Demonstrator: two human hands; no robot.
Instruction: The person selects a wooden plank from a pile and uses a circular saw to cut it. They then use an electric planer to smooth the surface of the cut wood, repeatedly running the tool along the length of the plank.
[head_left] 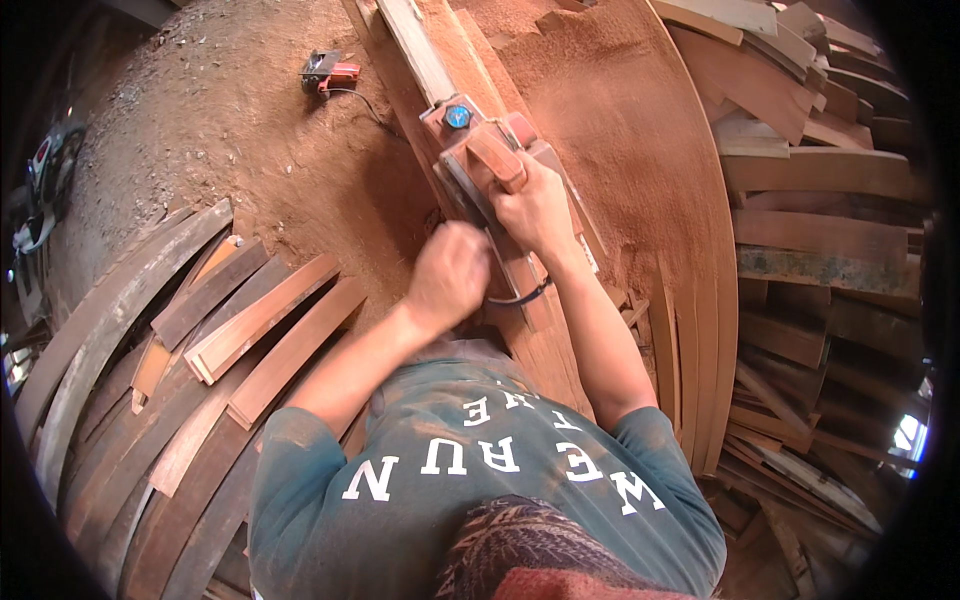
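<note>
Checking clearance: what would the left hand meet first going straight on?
The left hand points up and right in the picture, so probably the left side of the power tool gripped by the right hand. Depth is unclear; it might pass above.

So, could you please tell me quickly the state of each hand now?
Left hand: blurred; whether it is closed or holding something cannot be told.
Right hand: closed, holding the dusty, reddish-brown, boxy power planer.
</note>
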